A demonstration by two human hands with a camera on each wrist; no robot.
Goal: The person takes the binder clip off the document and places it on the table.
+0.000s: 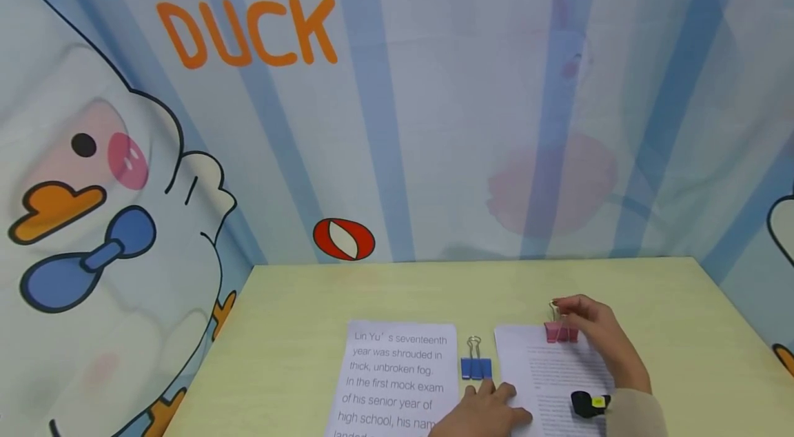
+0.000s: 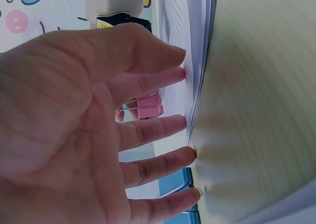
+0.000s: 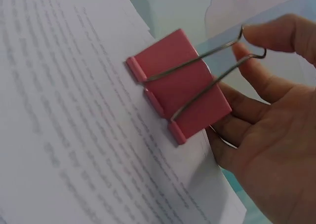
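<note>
A pink binder clip sits on the top edge of the right-hand stack of printed sheets. My right hand pinches the clip's wire handles between thumb and forefinger, as the right wrist view shows with the pink clip body on the paper. Its other fingers are behind the sheets' edge, partly hidden. At the stack's left edge rests my left hand, with fingers spread and fingertips down by the paper. Just beyond those fingers lies a blue binder clip, its handles pointing away.
To the left lies another stack of sheets with large print, partly under the left hand in the head view. Behind the pale yellow table hangs a striped cloth backdrop with duck drawings.
</note>
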